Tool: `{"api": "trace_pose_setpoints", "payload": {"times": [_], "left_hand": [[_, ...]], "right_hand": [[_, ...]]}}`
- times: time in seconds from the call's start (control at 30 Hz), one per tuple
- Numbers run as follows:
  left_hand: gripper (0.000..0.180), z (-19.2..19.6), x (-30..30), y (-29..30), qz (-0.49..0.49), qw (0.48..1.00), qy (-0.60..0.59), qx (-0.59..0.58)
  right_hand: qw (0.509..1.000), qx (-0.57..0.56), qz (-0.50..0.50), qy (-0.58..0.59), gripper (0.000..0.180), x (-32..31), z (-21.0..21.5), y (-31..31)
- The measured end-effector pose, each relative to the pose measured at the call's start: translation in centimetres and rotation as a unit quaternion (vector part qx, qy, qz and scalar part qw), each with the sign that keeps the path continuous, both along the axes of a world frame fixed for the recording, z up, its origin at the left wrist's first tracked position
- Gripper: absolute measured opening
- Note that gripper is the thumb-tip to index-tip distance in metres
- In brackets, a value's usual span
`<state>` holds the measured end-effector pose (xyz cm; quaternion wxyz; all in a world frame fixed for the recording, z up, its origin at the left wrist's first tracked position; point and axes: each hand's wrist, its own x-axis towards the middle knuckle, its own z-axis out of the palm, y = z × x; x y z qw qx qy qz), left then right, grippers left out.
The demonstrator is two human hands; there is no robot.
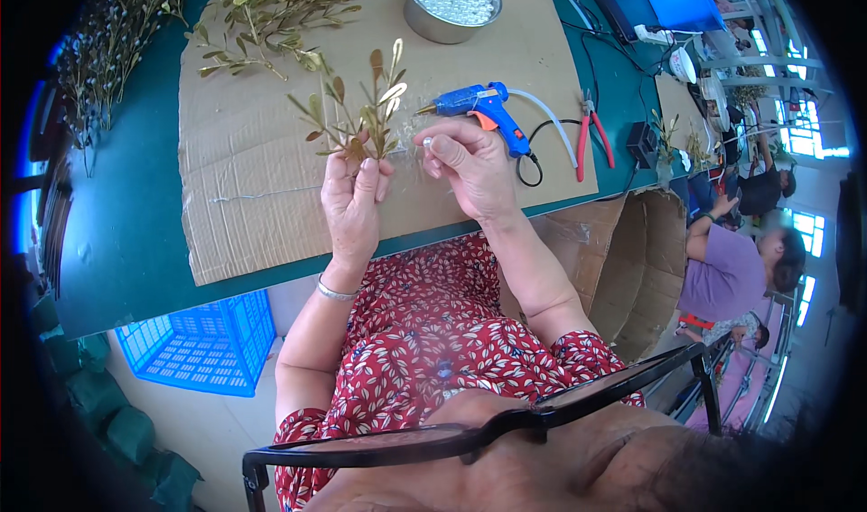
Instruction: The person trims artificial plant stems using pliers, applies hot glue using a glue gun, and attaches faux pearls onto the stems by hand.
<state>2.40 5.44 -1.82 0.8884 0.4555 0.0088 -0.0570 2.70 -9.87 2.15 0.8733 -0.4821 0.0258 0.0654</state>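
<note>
Two hands work above the cardboard sheet [271,151]: left hand [352,200] grips a gold leaf sprig [361,115]; right hand [465,164] pinches a white pearl [427,142].

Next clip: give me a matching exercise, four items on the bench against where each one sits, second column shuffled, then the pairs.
Things:
1. gold leaf sprig
2. white bead
3. blue glue gun
4. round tin of white beads

Places:
A. lying on the cardboard sheet, beside the red-handled pliers
B. at the far edge of the cardboard
C. held upright in the left hand
D. pinched in the fingers of the right hand

Pairs: 1-C, 2-D, 3-A, 4-B
</note>
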Motion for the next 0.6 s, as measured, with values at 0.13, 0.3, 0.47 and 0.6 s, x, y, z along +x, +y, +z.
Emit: {"api": "trace_pose_setpoints", "payload": {"times": [0.13, 0.3, 0.47, 0.6], "left_hand": [[0.030, 0.53, -0.19, -0.30, 0.002, 0.998, 0.001, 0.064], [0.031, 0.28, -0.21, -0.36, 0.010, 0.990, -0.015, 0.137], [0.033, 0.12, -0.23, -0.36, 0.013, 0.987, -0.029, 0.157], [0.033, 0.07, -0.23, 0.02, -0.012, 0.989, -0.011, 0.145]], "right_hand": [[0.985, -0.155, -0.053, -0.048, 0.016, -0.26, -0.44, 0.70], [0.980, -0.184, -0.053, -0.050, 0.014, 0.02, -0.88, 0.70], [0.977, -0.205, -0.051, -0.037, 0.014, 0.00, -0.83, 0.63], [0.970, -0.234, -0.048, -0.052, 0.013, 0.07, -0.63, 0.76]]}}
